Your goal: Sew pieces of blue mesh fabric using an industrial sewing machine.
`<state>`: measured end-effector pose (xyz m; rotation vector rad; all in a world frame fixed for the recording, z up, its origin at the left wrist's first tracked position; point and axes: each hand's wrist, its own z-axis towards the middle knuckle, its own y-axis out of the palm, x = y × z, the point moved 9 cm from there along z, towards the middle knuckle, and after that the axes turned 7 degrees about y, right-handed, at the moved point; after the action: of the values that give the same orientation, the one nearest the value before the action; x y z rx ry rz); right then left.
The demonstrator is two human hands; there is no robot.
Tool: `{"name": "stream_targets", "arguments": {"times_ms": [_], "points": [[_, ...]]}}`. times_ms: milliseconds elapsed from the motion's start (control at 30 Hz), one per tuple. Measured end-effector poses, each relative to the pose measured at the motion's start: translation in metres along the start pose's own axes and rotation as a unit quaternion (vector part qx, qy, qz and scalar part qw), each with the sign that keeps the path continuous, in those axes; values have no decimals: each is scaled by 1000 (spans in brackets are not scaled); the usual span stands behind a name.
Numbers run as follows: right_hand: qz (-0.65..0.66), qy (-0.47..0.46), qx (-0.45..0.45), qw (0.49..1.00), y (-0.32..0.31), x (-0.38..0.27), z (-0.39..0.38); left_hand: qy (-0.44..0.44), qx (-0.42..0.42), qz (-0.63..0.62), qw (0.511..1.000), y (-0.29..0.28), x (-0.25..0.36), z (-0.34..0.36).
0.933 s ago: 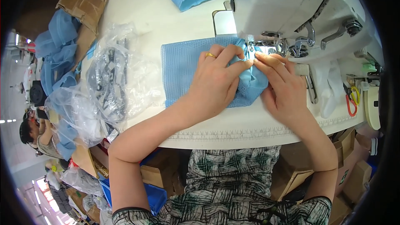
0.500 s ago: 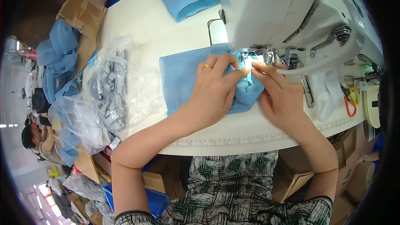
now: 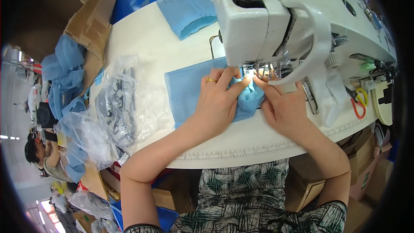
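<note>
A blue mesh fabric piece (image 3: 185, 90) lies on the white table under the needle area of a white sewing machine (image 3: 246, 30). My left hand (image 3: 219, 99), with a ring on one finger, rests on the mesh, its thumb and fingers closed on a fold beside the presser foot (image 3: 250, 67). From the other side my right hand (image 3: 282, 108) pinches the gathered edge of the same piece, fingertips close to the foot. A lamp lights that spot brightly. The needle tip and the exact edge between my fingertips are hard to make out.
Another blue mesh piece (image 3: 187, 13) lies at the back. A clear plastic bag (image 3: 118, 103) of dark and white pieces sits at left, beside a cardboard box (image 3: 88, 26) and heaped blue mesh. Scissors (image 3: 357, 107) and white cloth (image 3: 334, 99) lie at right. A person (image 3: 47, 159) is far left.
The view has shifted, so the machine's top shows more and the table sits lower in the picture. Both hands stay on the blue mesh at the presser foot, with little change in grip.
</note>
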<state>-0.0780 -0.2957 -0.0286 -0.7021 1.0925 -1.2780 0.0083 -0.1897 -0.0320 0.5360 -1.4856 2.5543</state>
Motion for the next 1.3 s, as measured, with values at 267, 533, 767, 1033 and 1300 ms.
{"name": "stream_targets", "arguments": {"times_ms": [267,533,767,1033,1300], "points": [[0,-1,30,1000,-5,2,-1,-13,-3,-64,998,0,6,-2],[87,-77,8,993,-7,-18,-11,20,-93,-55,994,-21,11,10],[198,-123,29,972,-18,-23,-3,89,-181,8,979,9,68,-8],[448,179,-131,866,14,28,-9,3,-43,41,998,-10,15,-15],[100,250,-254,929,15,35,20,26,61,-78,995,-1,27,-18]]}}
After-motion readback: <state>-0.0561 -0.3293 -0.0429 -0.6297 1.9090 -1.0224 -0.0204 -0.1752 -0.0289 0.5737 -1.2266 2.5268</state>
